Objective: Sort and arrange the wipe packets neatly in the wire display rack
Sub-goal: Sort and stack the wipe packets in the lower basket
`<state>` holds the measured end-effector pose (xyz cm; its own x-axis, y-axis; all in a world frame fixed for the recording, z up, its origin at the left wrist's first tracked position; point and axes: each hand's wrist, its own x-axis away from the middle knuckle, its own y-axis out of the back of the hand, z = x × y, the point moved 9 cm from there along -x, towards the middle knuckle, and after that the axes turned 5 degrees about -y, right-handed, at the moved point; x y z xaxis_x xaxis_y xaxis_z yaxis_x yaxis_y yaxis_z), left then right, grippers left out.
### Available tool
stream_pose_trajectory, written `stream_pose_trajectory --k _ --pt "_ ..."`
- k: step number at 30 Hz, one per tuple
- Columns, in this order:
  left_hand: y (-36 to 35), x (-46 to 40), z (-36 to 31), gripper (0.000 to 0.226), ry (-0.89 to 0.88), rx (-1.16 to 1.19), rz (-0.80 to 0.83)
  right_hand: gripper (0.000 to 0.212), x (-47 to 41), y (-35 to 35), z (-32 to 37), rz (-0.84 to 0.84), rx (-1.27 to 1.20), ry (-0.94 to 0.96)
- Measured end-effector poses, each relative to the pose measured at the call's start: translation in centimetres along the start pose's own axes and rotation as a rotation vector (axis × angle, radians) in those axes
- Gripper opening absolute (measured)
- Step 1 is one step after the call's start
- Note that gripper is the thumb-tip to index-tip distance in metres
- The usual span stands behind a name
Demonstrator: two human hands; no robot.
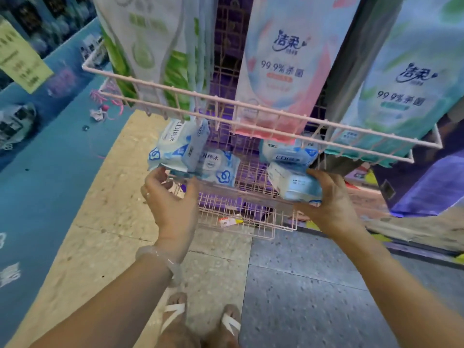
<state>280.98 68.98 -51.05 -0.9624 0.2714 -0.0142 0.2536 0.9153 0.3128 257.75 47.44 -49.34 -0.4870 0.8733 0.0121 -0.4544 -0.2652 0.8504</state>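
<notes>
A pink wire display rack (251,197) stands in front of me with two baskets. In the lower basket lie several small blue-and-white wipe packets. My left hand (170,197) is at the basket's left front, fingers spread under a tilted packet (175,146), its fingertips touching the packet's bottom edge. A second packet (218,167) lies beside it. My right hand (331,199) grips a packet (293,184) at the right of the basket, below another packet (288,153).
The upper basket rail (251,106) crosses just above the small packets and holds large hanging wipe bags, green (150,46), pink (283,66) and teal (406,91). A price tag (226,222) hangs on the lower basket's front. A blue shelf (37,146) runs along the left.
</notes>
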Motion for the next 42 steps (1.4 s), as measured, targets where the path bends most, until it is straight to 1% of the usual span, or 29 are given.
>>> stream_pose_trajectory --k 3,5,8,11,12,15,16,17,20,23,27,30,33,35,38,41,42 --pt "-0.5 -2.3 -0.3 0.086 0.037 -0.014 0.009 0.075 -0.7 -0.5 -0.2 0.002 0.012 -0.033" --pt "-1.3 -3.5 -0.4 0.103 0.078 -0.076 0.022 0.075 -0.8 -0.5 -0.2 -0.005 0.028 -0.023" --pt "-1.9 -4.6 0.0 0.114 0.110 -0.146 0.020 0.072 -1.0 -0.3 -0.1 -0.012 0.021 -0.014" --pt "-1.6 -5.6 0.9 0.114 0.141 -0.117 -0.018 0.069 -1.0 -0.2 0.2 -0.008 0.059 0.013" --pt "-1.6 -5.9 1.0 0.111 0.150 -0.139 -0.013 0.068 -1.0 -0.3 0.4 -0.007 0.068 0.028" --pt "-1.7 -7.0 0.7 0.089 0.103 -0.266 0.049 0.066 -1.0 -0.2 0.8 -0.019 0.070 0.043" --pt "-1.6 -7.1 0.6 0.085 0.084 -0.276 0.055 0.066 -0.9 -0.2 0.9 -0.027 0.069 0.041" --pt "-1.4 -7.1 0.6 0.084 0.061 -0.271 0.054 0.065 -0.9 -0.2 1.0 -0.034 0.066 0.038" --pt "-1.0 -6.2 0.1 0.093 -0.065 -0.261 0.037 0.063 -0.6 -0.5 1.4 -0.050 0.047 0.037" --pt "-1.6 -4.9 -0.2 0.093 -0.148 -0.191 0.070 0.061 -0.4 -0.6 1.5 -0.071 0.003 0.022" --pt "-3.1 -3.9 -1.1 0.088 -0.225 -0.178 0.164 0.059 0.0 -0.6 1.8 -0.081 -0.073 0.025" --pt "-4.0 -4.0 -1.5 0.089 -0.251 -0.168 0.254 0.057 0.2 -0.6 2.6 -0.087 -0.132 0.046" --pt "-5.1 -4.5 -2.2 0.090 -0.280 -0.211 0.357 0.054 0.0 -1.5 3.0 -0.046 -0.206 0.024" --pt "-5.8 -4.7 -2.2 0.093 -0.255 -0.261 0.419 0.051 -0.2 -2.1 2.7 -0.030 -0.242 -0.005" --pt "-6.4 -4.4 -1.4 0.095 -0.126 -0.239 0.494 0.053 -0.5 -2.3 2.3 -0.022 -0.211 -0.022" --pt "-6.1 -4.5 -1.2 0.087 -0.036 -0.220 0.465 0.057 -0.8 -2.7 1.9 0.007 -0.228 -0.042" --pt "-6.1 -4.6 -1.2 0.087 0.026 -0.137 0.453 0.057 -0.7 -2.7 1.9 0.007 -0.243 -0.048"
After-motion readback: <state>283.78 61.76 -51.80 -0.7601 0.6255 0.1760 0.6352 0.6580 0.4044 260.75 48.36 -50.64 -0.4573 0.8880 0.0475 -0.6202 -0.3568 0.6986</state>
